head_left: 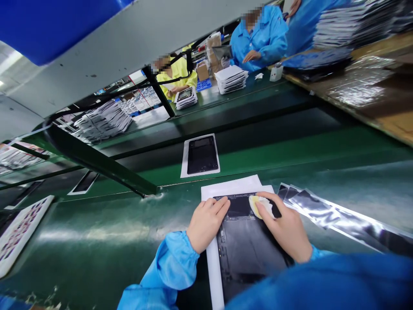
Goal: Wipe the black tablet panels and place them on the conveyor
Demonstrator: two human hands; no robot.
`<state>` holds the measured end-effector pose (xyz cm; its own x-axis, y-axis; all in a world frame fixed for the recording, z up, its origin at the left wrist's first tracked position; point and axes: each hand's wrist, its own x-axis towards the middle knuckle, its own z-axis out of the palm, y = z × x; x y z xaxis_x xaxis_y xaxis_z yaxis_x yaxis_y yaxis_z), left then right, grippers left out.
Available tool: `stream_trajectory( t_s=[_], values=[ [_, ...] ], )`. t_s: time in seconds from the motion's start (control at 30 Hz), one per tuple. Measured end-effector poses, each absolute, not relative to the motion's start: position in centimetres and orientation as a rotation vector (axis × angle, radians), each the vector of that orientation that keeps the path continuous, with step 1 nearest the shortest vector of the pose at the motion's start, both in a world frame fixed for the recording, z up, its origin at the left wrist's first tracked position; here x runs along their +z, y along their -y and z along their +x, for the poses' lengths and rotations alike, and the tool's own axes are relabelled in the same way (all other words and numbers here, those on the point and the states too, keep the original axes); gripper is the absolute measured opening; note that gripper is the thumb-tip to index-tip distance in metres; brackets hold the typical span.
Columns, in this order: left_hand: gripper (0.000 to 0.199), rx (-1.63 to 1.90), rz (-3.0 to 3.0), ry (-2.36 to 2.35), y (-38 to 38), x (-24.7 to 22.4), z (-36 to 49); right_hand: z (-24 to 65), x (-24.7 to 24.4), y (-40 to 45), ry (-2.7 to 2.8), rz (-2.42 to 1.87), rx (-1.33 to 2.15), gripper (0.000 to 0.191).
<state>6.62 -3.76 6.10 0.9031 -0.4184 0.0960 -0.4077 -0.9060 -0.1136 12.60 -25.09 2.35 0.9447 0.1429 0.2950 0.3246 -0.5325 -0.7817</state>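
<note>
A dark tablet panel [248, 245] with a narrow frame lies on white sheets [230, 187] on the green worktop in front of me. My left hand [208, 219] rests at its upper left corner, fingers stretched out and lying on the edge. In my right hand [285, 226] is a crumpled white wiping cloth [262, 206] with a yellowish patch, pinched between thumb and fingers. The cloth touches the panel near its upper right corner. My right sleeve hides the panel's lower right part.
Clear film strips [318, 206] lie to the right. Beyond, another panel [203, 155] sits on white paper on the green belt. A dark post [103, 159] slants at left, near a white tray [24, 232]. Co-workers [258, 41] stand across the line beside paper stacks [231, 79].
</note>
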Motion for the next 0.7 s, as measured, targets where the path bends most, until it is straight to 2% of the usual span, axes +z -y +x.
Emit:
stream_trajectory(
  t_s=[0.13, 0.37, 0.6, 0.7],
  values=[
    [0.038, -0.163, -2.989, -0.718, 4.1, 6.1, 6.3, 12.9, 2.7, 24.9, 0.378, -2.194, -0.24, 0.032],
    [0.024, -0.27, -3.012, -0.79, 4.5, 6.2, 6.0, 13.2, 3.3, 21.3, 0.539, -2.238, -0.152, 0.027],
    [0.03, -0.409, -3.018, -0.835, 4.5, 5.9, 6.3, 13.9, 3.5, 24.9, 0.374, -2.278, -0.215, 0.036],
    [0.03, -0.42, -3.024, -0.841, 4.4, 5.7, 6.4, 13.3, 3.4, 24.8, 0.354, -2.23, -0.216, 0.033]
  ],
)
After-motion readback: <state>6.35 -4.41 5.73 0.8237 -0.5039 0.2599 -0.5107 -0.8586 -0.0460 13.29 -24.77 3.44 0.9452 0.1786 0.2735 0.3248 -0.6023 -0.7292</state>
